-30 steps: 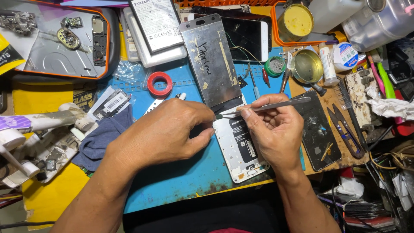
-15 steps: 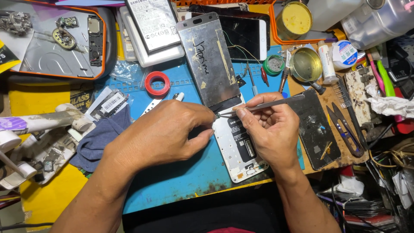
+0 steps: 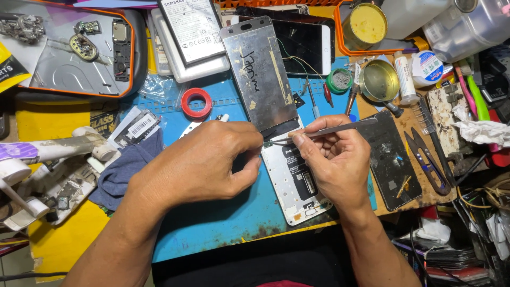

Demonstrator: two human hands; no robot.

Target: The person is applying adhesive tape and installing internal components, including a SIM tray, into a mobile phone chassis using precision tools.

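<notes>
An opened white phone body (image 3: pixel 297 186) with a black battery lies on the blue work mat (image 3: pixel 223 218). Its metal screen frame (image 3: pixel 260 74) is folded back above it. My right hand (image 3: pixel 334 159) grips thin metal tweezers (image 3: pixel 329 130), whose tips hold a tiny part at the phone's upper left edge. My left hand (image 3: pixel 207 159) rests on the mat against the phone's left side, fingers curled by the tweezer tips.
A red tape roll (image 3: pixel 196 102), a dark cloth (image 3: pixel 125 170) and a black-screened phone (image 3: pixel 305 45) surround the mat. Right of it lie a dark back panel (image 3: pixel 393 159), snips (image 3: pixel 427 159), a metal tin (image 3: pixel 378 81) and glue bottles. An orange-rimmed tray (image 3: pixel 69 69) holds parts at upper left.
The tweezers have swung a little flatter, their tips staying at the phone's top edge. Both hands stay in nearly the same place.
</notes>
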